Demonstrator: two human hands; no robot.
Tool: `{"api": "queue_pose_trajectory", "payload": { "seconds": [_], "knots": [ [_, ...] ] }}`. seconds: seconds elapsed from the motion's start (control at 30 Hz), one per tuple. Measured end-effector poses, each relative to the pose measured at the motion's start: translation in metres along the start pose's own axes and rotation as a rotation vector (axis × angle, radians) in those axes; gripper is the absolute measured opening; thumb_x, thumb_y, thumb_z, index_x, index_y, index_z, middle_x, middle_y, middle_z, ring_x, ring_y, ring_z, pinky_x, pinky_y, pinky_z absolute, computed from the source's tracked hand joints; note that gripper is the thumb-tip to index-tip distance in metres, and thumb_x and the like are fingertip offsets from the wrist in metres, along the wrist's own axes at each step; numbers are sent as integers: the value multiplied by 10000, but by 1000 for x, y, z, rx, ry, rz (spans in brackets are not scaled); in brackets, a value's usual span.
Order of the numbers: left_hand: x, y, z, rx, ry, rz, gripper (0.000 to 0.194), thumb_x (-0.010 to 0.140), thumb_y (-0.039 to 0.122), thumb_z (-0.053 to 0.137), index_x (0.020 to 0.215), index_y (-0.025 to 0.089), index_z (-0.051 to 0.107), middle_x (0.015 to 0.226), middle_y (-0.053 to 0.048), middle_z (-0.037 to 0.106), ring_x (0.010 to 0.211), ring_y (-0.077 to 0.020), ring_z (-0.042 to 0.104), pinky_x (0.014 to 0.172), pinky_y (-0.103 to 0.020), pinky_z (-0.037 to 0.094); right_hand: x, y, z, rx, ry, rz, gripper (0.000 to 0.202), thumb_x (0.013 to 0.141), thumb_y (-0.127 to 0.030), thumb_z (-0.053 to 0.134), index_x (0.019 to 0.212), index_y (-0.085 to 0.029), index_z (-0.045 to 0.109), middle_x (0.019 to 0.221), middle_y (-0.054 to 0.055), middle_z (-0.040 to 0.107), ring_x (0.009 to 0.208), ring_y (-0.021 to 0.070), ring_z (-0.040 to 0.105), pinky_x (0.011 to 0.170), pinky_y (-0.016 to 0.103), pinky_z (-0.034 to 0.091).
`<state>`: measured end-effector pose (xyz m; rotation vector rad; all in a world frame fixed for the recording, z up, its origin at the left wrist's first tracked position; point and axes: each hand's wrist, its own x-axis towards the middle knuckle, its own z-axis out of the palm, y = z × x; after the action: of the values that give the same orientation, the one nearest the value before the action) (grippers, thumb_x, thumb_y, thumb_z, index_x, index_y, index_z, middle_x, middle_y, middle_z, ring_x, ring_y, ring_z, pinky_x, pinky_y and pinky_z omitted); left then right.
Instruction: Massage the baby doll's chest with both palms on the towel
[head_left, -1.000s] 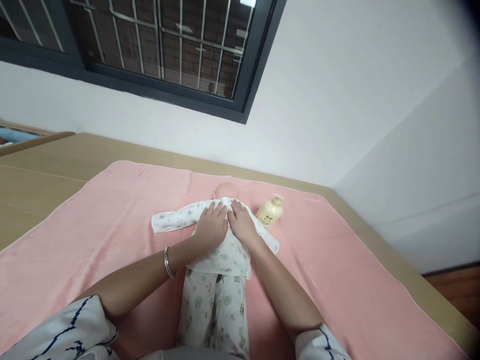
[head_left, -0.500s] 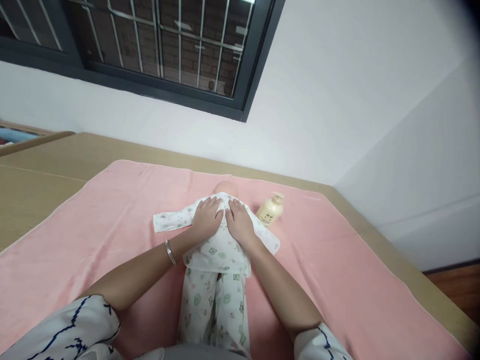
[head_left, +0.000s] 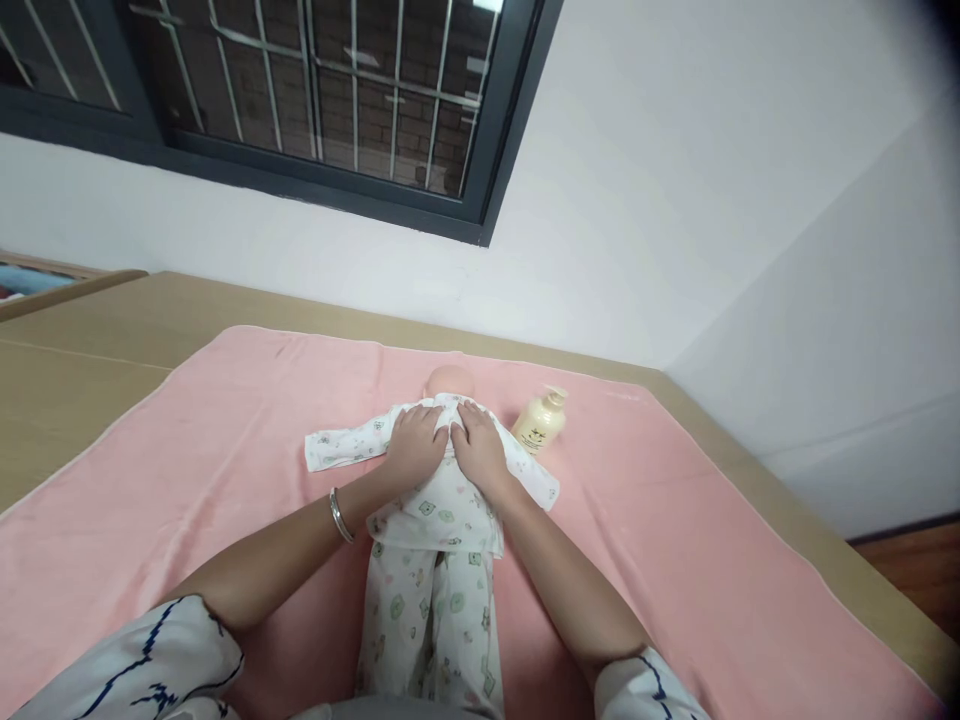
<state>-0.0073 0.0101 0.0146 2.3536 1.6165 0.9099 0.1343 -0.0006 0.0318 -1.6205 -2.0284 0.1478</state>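
A baby doll lies on the pink blanket [head_left: 255,430], dressed in a white printed top [head_left: 442,510] and matching trousers [head_left: 465,620]. Its bare, rounded head [head_left: 450,381] shows beyond the collar, the rest of it hidden. My left hand [head_left: 412,440] rests flat on the upper part of the top, fingers stretched out. Beside it, my right hand [head_left: 480,445] lies open on the other side of the upper top, the thumbs close together. One sleeve reaches out to the left, the other to the lower right. A pale yellow bottle [head_left: 538,422] is just right of my right hand.
The blanket covers a wooden platform [head_left: 112,310] with a white wall [head_left: 585,240] behind it. A dark-framed window [head_left: 484,190] with metal bars is above. At the far left, a wooden ledge [head_left: 75,290] borders some blue material.
Both hands stay on the doll's upper body, with only a very slight shift of the fingers. The view has tilted a little; the bottle and doll lie where they were.
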Motion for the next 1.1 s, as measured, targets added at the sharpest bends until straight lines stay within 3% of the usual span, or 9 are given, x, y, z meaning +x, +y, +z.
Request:
{"api": "queue_pose_trajectory", "payload": {
  "seconds": [0.2, 0.4, 0.57, 0.73, 0.87, 0.97, 1.1],
  "knots": [
    [5, -2, -8, -79, -27, -25, 390, 895, 269, 423, 1238, 177, 584, 1278, -96, 632, 1215, -260, 537, 1077, -431, 370, -3, -14, -9, -82, -52, 42, 476, 946, -242, 339, 1375, -86, 475, 1438, 157, 479, 1362, 246, 385, 1150, 417, 229],
    [20, -19, -21, -319, -158, -51, 406, 889, 260, 409, 1239, 197, 606, 1333, -45, 614, 1237, -195, 554, 1073, -319, 402, -24, -47, -19, -185, -171, 31, 407, 947, -206, 343, 1296, -127, 535, 1320, 161, 577, 1314, 266, 444, 1067, 378, 350],
    [6, 2, -17, -33, -134, -26, 430, 906, 208, 376, 1282, 130, 569, 1399, -126, 545, 1358, -277, 425, 1132, -477, 309, -16, -37, -25, -134, -163, 18, 371, 963, -215, 329, 1233, -143, 573, 1340, 148, 564, 1297, 254, 461, 1072, 374, 343],
    [-11, 21, -17, 47, -127, 113, 449, 891, 164, 381, 1304, 140, 556, 1404, -111, 544, 1335, -259, 455, 1105, -427, 354, 3, -16, -29, -95, -154, 34, 349, 966, -200, 314, 1162, -158, 600, 1337, 121, 568, 1285, 231, 461, 1078, 376, 321],
    [-2, 11, -21, -7, -141, 93, 430, 911, 198, 364, 1285, 154, 573, 1389, -97, 560, 1318, -229, 478, 1107, -389, 362, -5, -27, -27, -176, -142, 28, 348, 969, -196, 316, 1169, -118, 590, 1241, 156, 613, 1226, 247, 506, 1052, 360, 337],
    [7, -1, -18, -7, -124, 32, 417, 927, 263, 375, 1279, 155, 570, 1413, -116, 532, 1342, -251, 448, 1107, -432, 356, -15, -39, -28, -211, -170, -1, 307, 957, -197, 351, 1092, -138, 621, 1194, 154, 630, 1202, 252, 522, 1012, 337, 370],
    [6, -2, -10, 69, -91, 19, 411, 935, 277, 367, 1273, 150, 562, 1398, -133, 540, 1339, -280, 438, 1098, -472, 346, -13, -33, -32, -165, -197, 4, 293, 957, -218, 358, 1044, -182, 635, 1246, 120, 617, 1213, 237, 516, 974, 330, 393]
  ]
}}
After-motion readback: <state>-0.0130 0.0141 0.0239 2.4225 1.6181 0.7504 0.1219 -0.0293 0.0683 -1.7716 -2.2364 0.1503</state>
